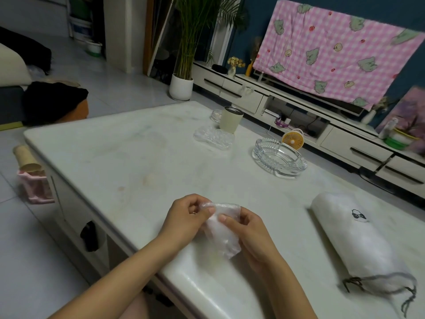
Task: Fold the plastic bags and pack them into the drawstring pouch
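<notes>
A clear, crumpled plastic bag is held just above the near part of the white table. My left hand pinches its top left corner. My right hand grips its right side, thumb on top. The bag is bunched into a narrow strip between both hands. To the right lies the white drawstring pouch, stuffed into a long roll, with a small black print and its dark cord at the near end.
A glass ashtray, a small orange fan, a cream cup and a clear glass dish stand at the table's far side. A pink bin stands on the floor left of the table.
</notes>
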